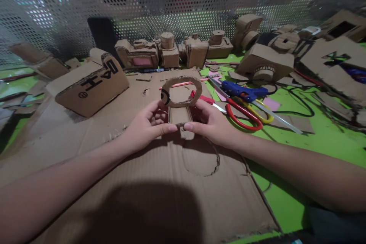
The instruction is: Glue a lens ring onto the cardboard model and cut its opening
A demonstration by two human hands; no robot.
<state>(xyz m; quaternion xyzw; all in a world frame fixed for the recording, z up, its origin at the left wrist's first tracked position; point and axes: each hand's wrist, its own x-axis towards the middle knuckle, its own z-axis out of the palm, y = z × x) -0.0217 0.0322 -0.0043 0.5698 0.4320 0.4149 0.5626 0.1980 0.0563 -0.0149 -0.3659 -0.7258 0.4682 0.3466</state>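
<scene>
Between my two hands is a small cardboard piece (180,115), a shallow box shape with a cardboard ring (196,97) standing upright at its far side. My left hand (153,120) grips the left side, thumb on the near edge and fingers curled behind. On the right side my right hand (207,122) grips it the same way, the two thumbs almost meeting. Beneath lies a large cardboard sheet (137,171) with a rounded outline cut into it just right of the hands. A red-handled cutter (204,98) lies behind my right hand.
Right of my hands lie a blue glue gun (243,90) with a clear glue stick and red-handled scissors (248,122). A cardboard box with black print (94,87) stands left. Cardboard cameras (197,51) line the back before a perforated metal screen (200,7). Green tabletop (323,152) shows right.
</scene>
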